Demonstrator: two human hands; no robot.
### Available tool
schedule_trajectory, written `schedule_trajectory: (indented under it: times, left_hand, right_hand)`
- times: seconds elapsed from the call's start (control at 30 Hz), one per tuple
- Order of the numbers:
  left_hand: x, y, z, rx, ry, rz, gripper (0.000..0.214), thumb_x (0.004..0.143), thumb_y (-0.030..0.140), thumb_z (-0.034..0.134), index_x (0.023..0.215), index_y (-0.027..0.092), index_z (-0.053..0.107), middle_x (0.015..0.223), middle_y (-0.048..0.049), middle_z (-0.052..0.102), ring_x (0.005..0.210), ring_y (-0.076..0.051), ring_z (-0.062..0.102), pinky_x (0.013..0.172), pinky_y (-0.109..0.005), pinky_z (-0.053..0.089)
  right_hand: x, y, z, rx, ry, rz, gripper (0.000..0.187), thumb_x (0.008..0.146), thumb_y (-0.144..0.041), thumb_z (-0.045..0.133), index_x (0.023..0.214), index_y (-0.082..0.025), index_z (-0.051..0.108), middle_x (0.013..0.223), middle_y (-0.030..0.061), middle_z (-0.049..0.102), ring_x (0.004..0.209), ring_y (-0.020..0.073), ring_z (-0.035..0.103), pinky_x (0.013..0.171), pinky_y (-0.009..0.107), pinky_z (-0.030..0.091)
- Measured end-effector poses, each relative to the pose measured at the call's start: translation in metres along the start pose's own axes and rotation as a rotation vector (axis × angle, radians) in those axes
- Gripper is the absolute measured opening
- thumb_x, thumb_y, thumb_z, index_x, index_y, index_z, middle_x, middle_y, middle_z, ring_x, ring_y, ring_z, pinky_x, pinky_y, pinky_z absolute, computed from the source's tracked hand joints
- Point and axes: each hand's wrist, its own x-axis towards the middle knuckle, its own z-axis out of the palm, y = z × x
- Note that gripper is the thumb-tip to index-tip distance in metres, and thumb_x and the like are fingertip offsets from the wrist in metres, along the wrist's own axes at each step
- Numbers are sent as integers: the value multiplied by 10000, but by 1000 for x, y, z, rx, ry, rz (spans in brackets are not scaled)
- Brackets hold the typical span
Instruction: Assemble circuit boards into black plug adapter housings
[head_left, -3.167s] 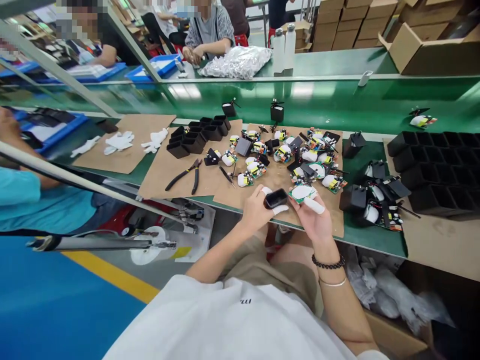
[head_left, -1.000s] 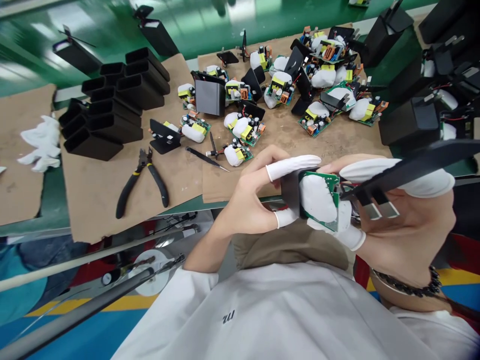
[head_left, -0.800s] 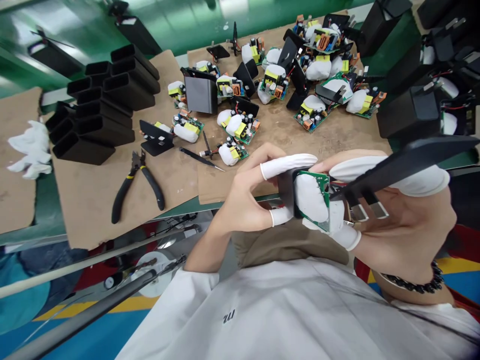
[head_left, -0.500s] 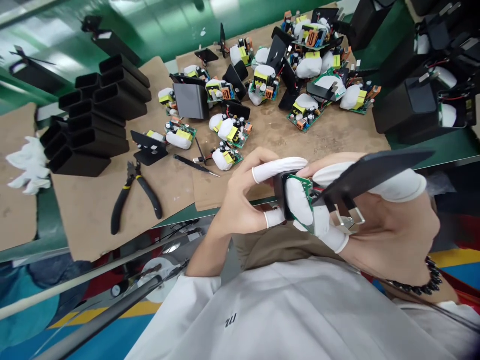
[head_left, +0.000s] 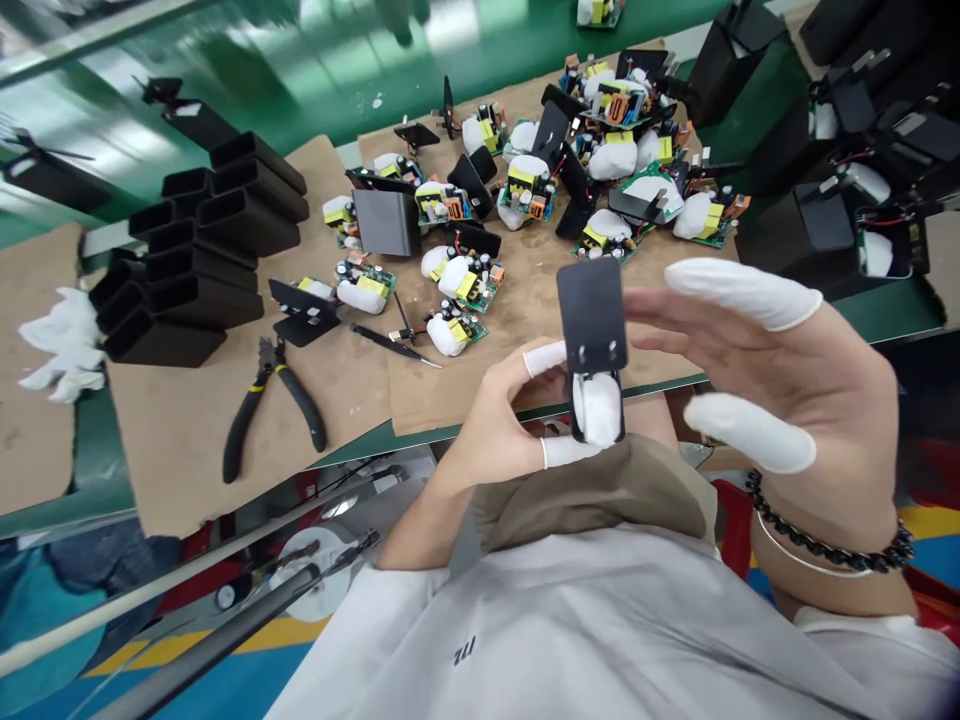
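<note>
My left hand [head_left: 517, 420], with white finger cots on thumb and forefinger, is closed around a black adapter case [head_left: 575, 410] above my lap. A white-covered circuit board [head_left: 598, 408] sits inside the case mouth, and its black end cap [head_left: 592, 310] stands up from it, lid not closed over the opening. To the right, my right hand [head_left: 780, 370] is open, its fingers and thumb apart and holding nothing. White finger cots cover its forefinger and thumb. Most of the case body is hidden behind the cap and my left fingers.
Several circuit boards [head_left: 457, 275] with white-coated parts lie on the cardboard [head_left: 352, 390]. Empty black cases [head_left: 180, 300] are stacked at the left, near diagonal cutters [head_left: 274, 400] and tweezers [head_left: 394, 345]. Filled cases [head_left: 810, 235] stand at the right. White cloth [head_left: 64, 345] lies far left.
The board has gone deeper into the case, and the end cap has swung upright. My right hand has let go of the board and cap and moved away to the right, opening.
</note>
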Motion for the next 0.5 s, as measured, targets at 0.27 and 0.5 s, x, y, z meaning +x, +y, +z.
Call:
schedule_trajectory:
  times: [0.27,0.5]
  left_hand:
    - [4,6,3,169,20,61,650,673,172,879,1302,205,720,1118,-61,742,985,-226,699,869,-335,592]
    - [5,10,-5,183,-116,3,637,654,238,902,1272,222,748,1143,-62,775,956,-241,717,893,-366,593]
  right_hand:
    - [30,-4,1,56,26,73,641,837,-56,789,1398,-337,660,1158,-26,802,1036,175,792,907,310,693]
    - [62,-9,-22,-195,-335,153,169,909,-147,740,1063,-184,799,869,-13,795,758,104,745,670,196,628]
